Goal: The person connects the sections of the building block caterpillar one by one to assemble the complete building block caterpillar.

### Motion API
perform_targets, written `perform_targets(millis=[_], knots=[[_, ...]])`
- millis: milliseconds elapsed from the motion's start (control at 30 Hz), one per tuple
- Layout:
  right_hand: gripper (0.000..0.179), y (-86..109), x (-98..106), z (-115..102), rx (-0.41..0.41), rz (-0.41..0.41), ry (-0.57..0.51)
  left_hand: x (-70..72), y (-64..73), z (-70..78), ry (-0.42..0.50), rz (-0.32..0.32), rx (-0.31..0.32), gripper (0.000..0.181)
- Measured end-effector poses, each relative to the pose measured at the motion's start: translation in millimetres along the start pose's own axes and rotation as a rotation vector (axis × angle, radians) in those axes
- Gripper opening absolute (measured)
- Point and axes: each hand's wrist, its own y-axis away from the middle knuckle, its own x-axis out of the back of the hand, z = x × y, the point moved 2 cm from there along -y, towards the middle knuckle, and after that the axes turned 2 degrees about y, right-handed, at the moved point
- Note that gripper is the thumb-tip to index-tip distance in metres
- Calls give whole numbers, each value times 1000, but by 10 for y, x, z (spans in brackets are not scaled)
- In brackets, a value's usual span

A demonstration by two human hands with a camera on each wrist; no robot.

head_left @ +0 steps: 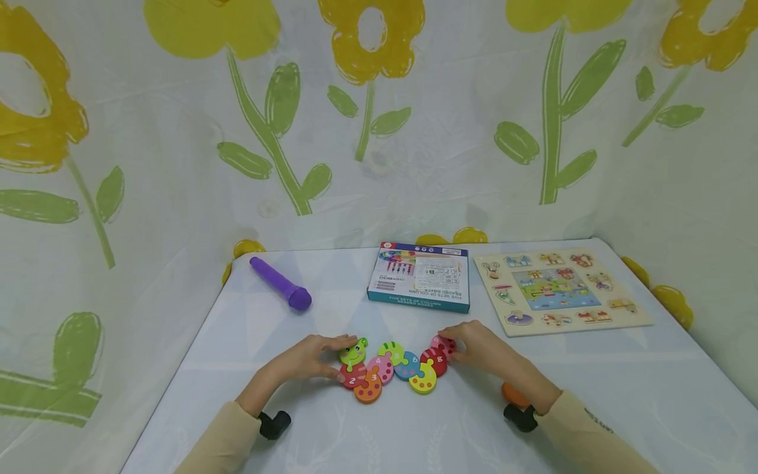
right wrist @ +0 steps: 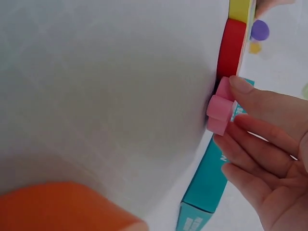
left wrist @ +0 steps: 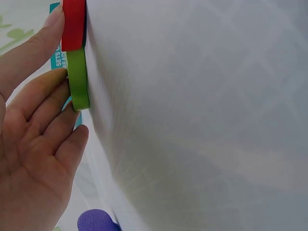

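Note:
A caterpillar number puzzle (head_left: 407, 367) lies on the table as a wavy row of joined colored pieces. Its smiling green head (head_left: 353, 353) is at the left end, above a red piece marked 2 (head_left: 353, 376). My left hand (head_left: 304, 359) holds that end, fingers at the head and thumb against the red piece. At the other end, my right hand (head_left: 474, 342) pinches the pink end piece (right wrist: 220, 108) between thumb and fingers. This pink piece sits against a red piece marked 8 (head_left: 435, 361). A separate orange piece (head_left: 514, 395) is partly hidden under my right forearm.
Behind the puzzle lies a flat teal-edged box (head_left: 418, 276). A purple toy microphone (head_left: 281, 284) lies at the back left. To the right is a wooden picture-puzzle board (head_left: 559, 291). Flower-printed cloth (head_left: 403, 191) hangs around the table's back and sides.

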Motion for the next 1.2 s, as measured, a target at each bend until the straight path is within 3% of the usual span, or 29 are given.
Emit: perform_targets(millis=[233,533,900,1200], knots=[[40,-40,26,-42,-56,-38,-11,-8,3,5,0,7,5,71],[41,-52,26,-35,-6,-63,26,-13,0,5,4,0,8,70],[45,67,39,60,80,4,-1,-5,5,14,4,4,5,69],[46,229,72,152,43,73,-40,-8,6,10,7,3,2,70]])
